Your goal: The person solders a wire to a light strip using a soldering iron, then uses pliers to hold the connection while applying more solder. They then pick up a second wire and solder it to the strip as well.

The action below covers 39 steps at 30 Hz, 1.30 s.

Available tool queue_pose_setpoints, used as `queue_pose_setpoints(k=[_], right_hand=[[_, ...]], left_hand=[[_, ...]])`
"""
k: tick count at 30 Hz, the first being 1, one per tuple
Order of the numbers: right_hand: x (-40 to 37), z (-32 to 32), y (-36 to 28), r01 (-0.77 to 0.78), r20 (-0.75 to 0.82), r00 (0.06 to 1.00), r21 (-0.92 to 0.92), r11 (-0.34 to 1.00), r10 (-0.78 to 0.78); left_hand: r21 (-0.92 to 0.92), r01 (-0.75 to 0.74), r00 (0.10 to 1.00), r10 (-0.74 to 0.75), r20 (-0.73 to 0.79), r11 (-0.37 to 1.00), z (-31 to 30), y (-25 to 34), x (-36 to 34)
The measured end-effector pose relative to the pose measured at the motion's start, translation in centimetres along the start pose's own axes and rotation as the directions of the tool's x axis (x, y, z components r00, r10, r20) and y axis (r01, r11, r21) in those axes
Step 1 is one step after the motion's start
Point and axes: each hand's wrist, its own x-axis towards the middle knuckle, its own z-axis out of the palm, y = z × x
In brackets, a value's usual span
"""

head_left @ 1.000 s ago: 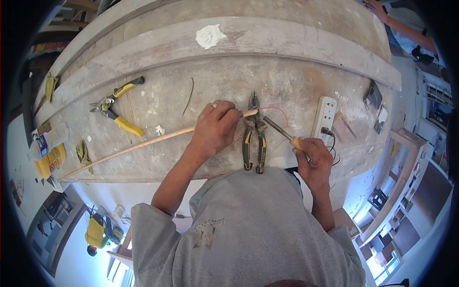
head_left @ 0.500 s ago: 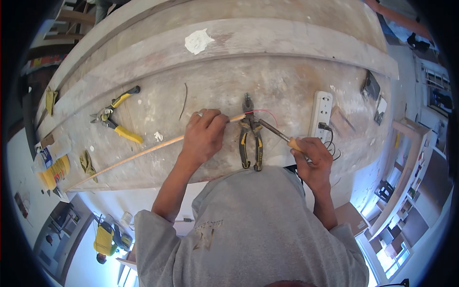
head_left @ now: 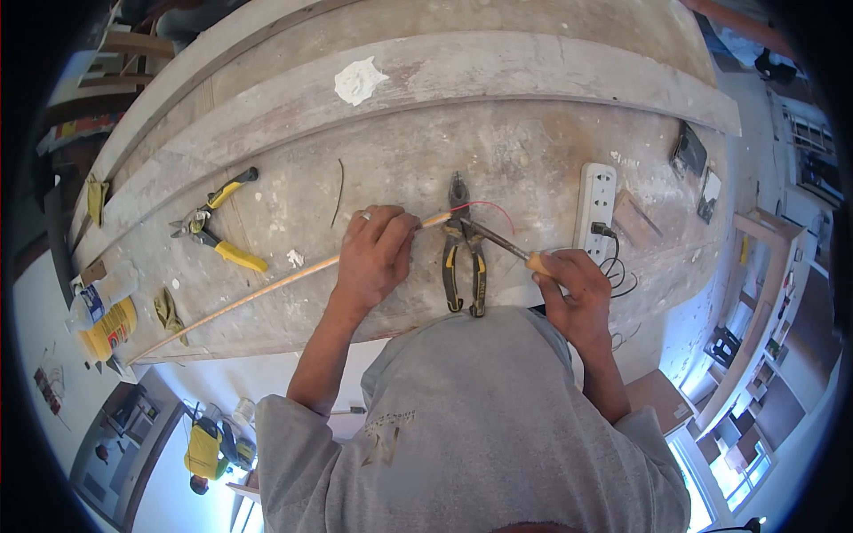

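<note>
My left hand point(head_left: 375, 251) pinches a long, thin orange-tan strip point(head_left: 258, 293), which looks like an LED strip, close to its right end. That end lies over the joint of combination pliers point(head_left: 464, 253) with black-and-yellow handles, flat on the bench. A thin red wire point(head_left: 498, 210) curves off to the right from the strip's end. In my right hand point(head_left: 577, 293) is a soldering iron point(head_left: 498, 240), gripped by its pale yellow handle, its tip right at the strip's end over the pliers.
Yellow-handled cutters point(head_left: 218, 222) lie spread at left, near a thin dark wire piece point(head_left: 338, 191). A white power strip point(head_left: 595, 209) with a plugged-in black cord stands right. Bottles point(head_left: 111, 324) are at the far left edge. A long board point(head_left: 426, 75) runs behind. Another person point(head_left: 206, 449) is lower left.
My right hand has moved slightly left, bringing the soldering iron's tip from beside the pliers to the strip's end. My left hand keeps its hold; the view has shifted a little.
</note>
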Motion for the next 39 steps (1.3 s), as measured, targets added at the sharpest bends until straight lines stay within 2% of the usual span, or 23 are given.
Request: queue_pose_setpoints(k=[39], right_hand=[[0.2,1.1,0.6,-0.057,0.073,0.996,0.024,0.998,0.055]], left_hand=[[-0.014,-0.004,1.000,0.005,0.019,1.000,0.5,0.0,0.3]])
